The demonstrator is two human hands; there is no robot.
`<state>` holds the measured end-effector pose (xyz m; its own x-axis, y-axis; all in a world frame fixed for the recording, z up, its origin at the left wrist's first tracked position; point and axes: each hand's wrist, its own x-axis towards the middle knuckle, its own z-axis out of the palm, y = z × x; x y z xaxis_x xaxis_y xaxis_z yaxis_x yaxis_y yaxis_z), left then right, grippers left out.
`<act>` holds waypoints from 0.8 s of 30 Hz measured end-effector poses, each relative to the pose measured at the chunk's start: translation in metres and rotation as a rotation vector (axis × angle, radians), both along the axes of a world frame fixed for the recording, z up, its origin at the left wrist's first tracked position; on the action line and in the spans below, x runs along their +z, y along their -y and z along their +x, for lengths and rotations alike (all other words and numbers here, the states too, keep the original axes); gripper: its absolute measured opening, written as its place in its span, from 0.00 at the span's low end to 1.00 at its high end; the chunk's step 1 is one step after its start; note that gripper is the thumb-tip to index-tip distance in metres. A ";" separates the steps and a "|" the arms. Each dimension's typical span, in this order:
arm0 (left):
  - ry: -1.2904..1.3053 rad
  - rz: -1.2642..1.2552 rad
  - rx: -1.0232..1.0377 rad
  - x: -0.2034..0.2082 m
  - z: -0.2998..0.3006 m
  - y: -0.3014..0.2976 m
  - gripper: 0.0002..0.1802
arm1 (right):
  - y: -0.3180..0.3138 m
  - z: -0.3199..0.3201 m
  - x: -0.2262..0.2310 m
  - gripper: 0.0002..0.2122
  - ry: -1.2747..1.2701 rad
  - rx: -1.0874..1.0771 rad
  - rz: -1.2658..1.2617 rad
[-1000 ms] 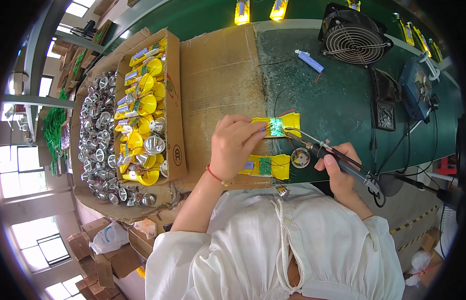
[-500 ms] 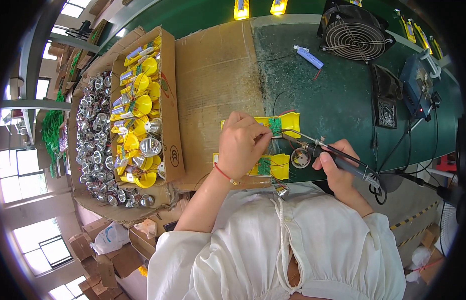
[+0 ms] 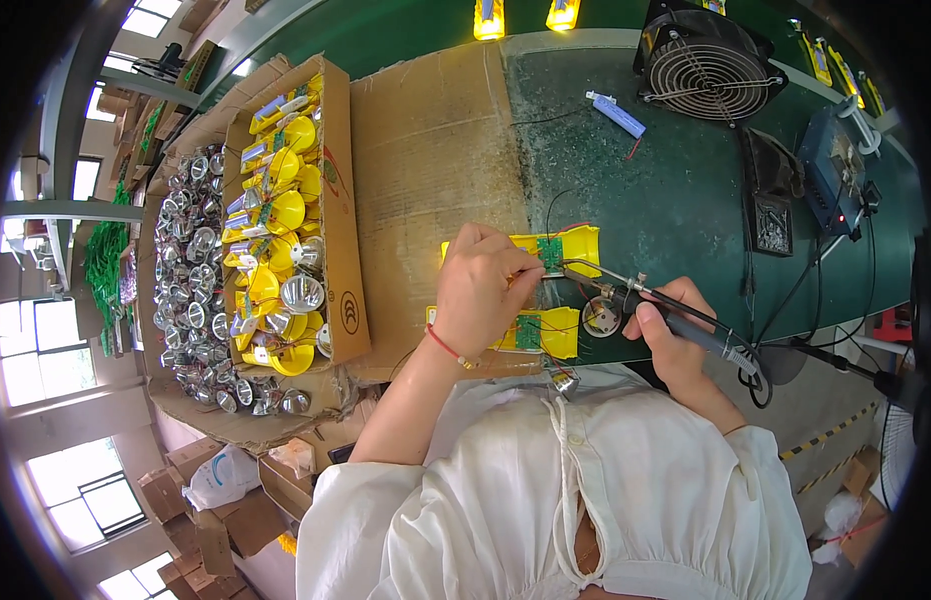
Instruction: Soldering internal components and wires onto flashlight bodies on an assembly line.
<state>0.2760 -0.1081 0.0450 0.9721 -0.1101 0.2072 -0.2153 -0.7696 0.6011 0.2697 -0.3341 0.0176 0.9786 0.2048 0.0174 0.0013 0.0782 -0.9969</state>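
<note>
My right hand (image 3: pixel 679 358) grips a soldering iron (image 3: pixel 701 336) with a thin metal feed tube along it. Its tip reaches a small green circuit board (image 3: pixel 550 250) in a yellow plastic housing (image 3: pixel 583 241). At the board's left edge, my left hand (image 3: pixel 480 288) pinches thumb and forefinger together; what they hold is hidden. Nearer to me lies a second yellow housing (image 3: pixel 561 343) with another green board (image 3: pixel 527 331) and dark wires. A round silvery disc (image 3: pixel 599 317) lies under the iron. A small reflector (image 3: pixel 563 381) sits at the table's near edge.
On the left stand a carton (image 3: pixel 350 215) of yellow lamp housings and a box of silvery reflectors (image 3: pixel 197 312). A cardboard sheet (image 3: pixel 435 140) covers the table's middle. Farther off are a blue battery cell (image 3: pixel 617 115), a black fan (image 3: pixel 709 78), a black tray (image 3: pixel 772 228) and a blue soldering station (image 3: pixel 831 165).
Both hands and the soldering iron stay almost where they were. The two lit yellow lamps at the far edge have shifted slightly to the right.
</note>
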 end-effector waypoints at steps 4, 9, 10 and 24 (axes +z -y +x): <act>0.000 -0.011 0.003 -0.001 0.000 0.000 0.04 | 0.000 -0.001 0.002 0.07 0.025 -0.056 0.071; -0.016 -0.006 0.002 -0.002 0.003 -0.002 0.03 | 0.005 0.002 -0.001 0.08 0.051 -0.100 0.093; -0.017 -0.007 0.011 -0.001 0.003 -0.001 0.03 | 0.006 0.003 -0.001 0.08 0.053 -0.112 0.093; -0.251 0.411 -0.071 0.028 0.012 -0.038 0.24 | 0.022 0.026 -0.009 0.05 0.129 -0.222 0.183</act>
<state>0.2882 -0.0704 0.0734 0.9735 -0.2017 -0.1076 -0.1632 -0.9429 0.2905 0.2953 -0.3558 0.0085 0.9865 -0.0319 0.1607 0.1637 0.2397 -0.9570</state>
